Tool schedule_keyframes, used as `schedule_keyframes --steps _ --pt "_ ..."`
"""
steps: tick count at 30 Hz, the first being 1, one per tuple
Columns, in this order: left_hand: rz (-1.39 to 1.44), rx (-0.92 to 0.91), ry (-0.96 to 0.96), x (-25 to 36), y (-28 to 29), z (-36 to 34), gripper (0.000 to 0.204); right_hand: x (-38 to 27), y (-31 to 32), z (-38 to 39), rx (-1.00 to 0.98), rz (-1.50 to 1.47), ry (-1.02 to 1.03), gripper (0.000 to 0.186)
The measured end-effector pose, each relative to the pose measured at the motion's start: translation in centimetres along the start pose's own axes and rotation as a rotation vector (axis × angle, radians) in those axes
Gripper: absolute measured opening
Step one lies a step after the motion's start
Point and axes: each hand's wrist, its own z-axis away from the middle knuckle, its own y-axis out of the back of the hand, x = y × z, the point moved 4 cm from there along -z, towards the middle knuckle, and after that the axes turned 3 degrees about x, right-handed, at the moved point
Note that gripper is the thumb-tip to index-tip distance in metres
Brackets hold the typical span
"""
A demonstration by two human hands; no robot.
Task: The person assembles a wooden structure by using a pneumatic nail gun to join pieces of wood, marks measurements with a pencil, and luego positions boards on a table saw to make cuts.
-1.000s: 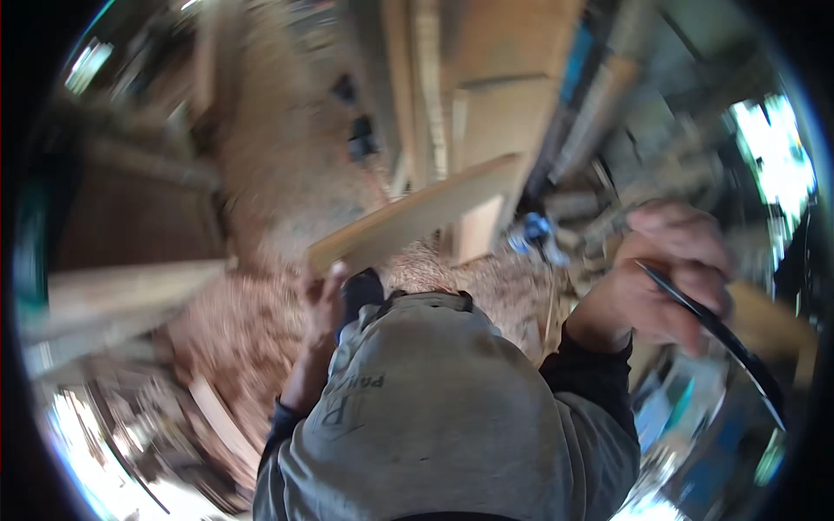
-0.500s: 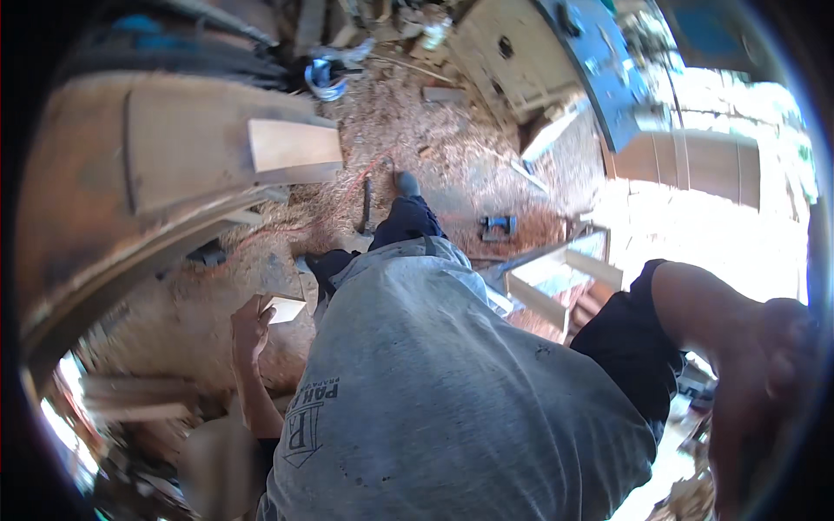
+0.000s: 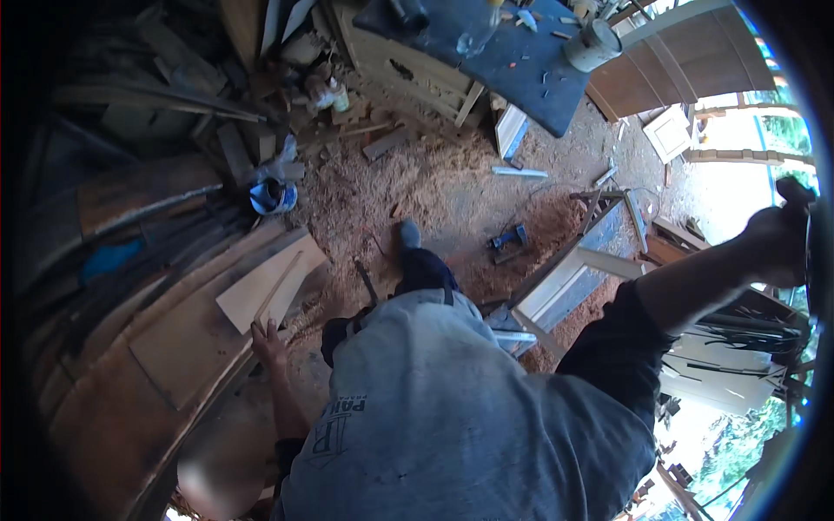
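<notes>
A narrow wooden piece (image 3: 279, 287) slanted across the view in front of a pale board (image 3: 243, 293), its lower end at the person's left hand (image 3: 269, 343); it could not be told whether it was a separate strip or the edge of a wider plank. The left hand pinched that lower end between thumb and fingers. The pale board lay on a large brown panel (image 3: 187, 365), which stretched along the left side. Just beyond the board stood a white and blue bucket (image 3: 274, 198). The right hand (image 3: 777, 247) was well apart from the wood, out at the far right rim on an extended arm, bent over beside something dark; whether it gripped anything could not be told. The person wore a grey shirt (image 3: 434, 408), and one foot (image 3: 410, 233) rested ahead on a floor (image 3: 434, 187) strewn with sawdust. To the right of the foot lay a blue tool (image 3: 511, 239), and near it a wooden frame (image 3: 565, 291) leaned at an angle. Farther off, a dark blue table (image 3: 530, 82) carried a tilted-looking pale can (image 3: 593, 45) and small scattered bits.
</notes>
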Motion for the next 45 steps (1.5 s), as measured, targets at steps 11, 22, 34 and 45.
schedule_keyframes --steps 11,22,34,45 --pt "-0.438 -0.284 -0.017 7.9 -8.5 -4.4 0.057 20.8 -6.1 56.9 -0.245 -0.144 -1.919 0.025" --pt "-0.869 -0.845 -0.351 12.4 -14.7 -15.0 0.045 9.6 -25.5 86.2 -1.210 0.035 -1.559 0.057" --pt "-0.934 -0.775 -0.277 31.3 -20.8 -13.7 0.048 24.6 -35.9 100.1 -1.138 0.314 -1.491 0.029" --pt "-0.665 -0.464 0.176 23.8 -12.0 0.3 0.052 17.7 -40.3 90.1 -1.455 0.014 -1.329 0.047"
